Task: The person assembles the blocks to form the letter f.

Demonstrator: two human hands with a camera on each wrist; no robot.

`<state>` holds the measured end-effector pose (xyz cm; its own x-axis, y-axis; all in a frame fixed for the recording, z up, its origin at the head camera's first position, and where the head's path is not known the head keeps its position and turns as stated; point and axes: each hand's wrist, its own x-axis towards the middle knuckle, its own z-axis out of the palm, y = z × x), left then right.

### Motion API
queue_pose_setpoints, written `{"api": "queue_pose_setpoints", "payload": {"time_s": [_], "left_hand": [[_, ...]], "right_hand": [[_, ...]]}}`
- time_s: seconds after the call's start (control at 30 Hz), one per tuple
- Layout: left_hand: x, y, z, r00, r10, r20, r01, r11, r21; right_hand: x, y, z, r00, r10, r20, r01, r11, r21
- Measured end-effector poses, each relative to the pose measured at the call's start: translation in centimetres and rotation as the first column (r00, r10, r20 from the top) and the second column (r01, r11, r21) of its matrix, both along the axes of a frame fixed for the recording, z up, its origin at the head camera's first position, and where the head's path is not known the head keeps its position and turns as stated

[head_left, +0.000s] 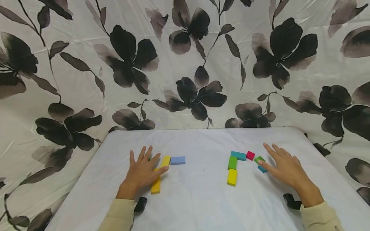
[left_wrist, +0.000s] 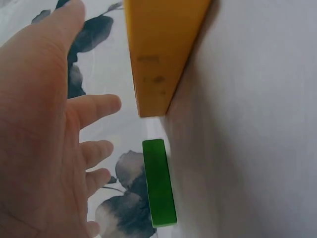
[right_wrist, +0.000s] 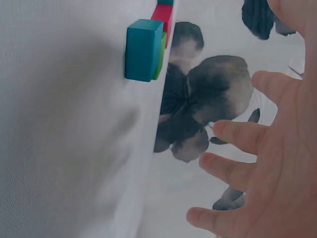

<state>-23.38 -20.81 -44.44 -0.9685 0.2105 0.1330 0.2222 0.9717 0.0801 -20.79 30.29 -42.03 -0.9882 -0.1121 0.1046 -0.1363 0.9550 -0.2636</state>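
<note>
Left hand [head_left: 141, 175]: spread wide at the lower left of the head view, fingers to the top, thumb to the right; it holds nothing.
Right hand [head_left: 289, 168]: also wide and without load, at the lower right, fingers toward the upper left.
Left blocks: yellow blocks [head_left: 155, 186], partly covered by the left thumb; a light blue block [head_left: 177, 160] is at their upper right; a green block [left_wrist: 159, 183] is mostly hidden behind the fingers.
Right blocks: a bent row, right of centre: yellow block [head_left: 232, 177], green piece [head_left: 232, 163], teal block [head_left: 238, 156], red block [head_left: 250, 156], small green block [head_left: 259, 159], blue block [head_left: 262, 169]; the right thumb partly covers the last ones.
Around: white worktop [head_left: 199, 199]; behind, a flowered cloth [head_left: 237, 73].
</note>
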Motion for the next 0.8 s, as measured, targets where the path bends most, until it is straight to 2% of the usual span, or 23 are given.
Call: {"api": "queue_pose_setpoints", "payload": {"time_s": [0.13, 0.3, 0.43, 0.57, 0.8], "left_hand": [[0.0, 0.1, 0.1, 1.000, -0.013, -0.016, 0.013, 1.000, -0.004], [0.1, 0.4, 0.1, 1.000, -0.007, -0.012, 0.007, 1.000, 0.007], [0.5, 0.5, 0.1, 1.000, 0.001, 0.000, -0.001, 0.999, 0.050], [0.8, 0.4, 0.0, 1.000, -0.018, -0.010, 0.019, 0.994, 0.107], [0.7, 0.1, -0.3, 1.000, -0.016, -0.026, 0.020, 0.991, 0.135]], "right_hand": [[0.0, -0.6, -0.3, 1.000, 0.020, -0.018, -0.020, 1.000, 0.001], [-0.3, -1.6, -0.5, 0.999, 0.039, -0.001, -0.039, 0.999, -0.023], [-0.5, -2.6, -0.6, 0.999, 0.033, 0.018, -0.031, 0.997, -0.073], [-0.5, -3.5, -0.7, 0.999, 0.030, 0.018, -0.027, 0.990, -0.138], [-0.6, -5.4, -1.3, 0.997, 0.070, -0.046, -0.079, 0.968, -0.240]]}}
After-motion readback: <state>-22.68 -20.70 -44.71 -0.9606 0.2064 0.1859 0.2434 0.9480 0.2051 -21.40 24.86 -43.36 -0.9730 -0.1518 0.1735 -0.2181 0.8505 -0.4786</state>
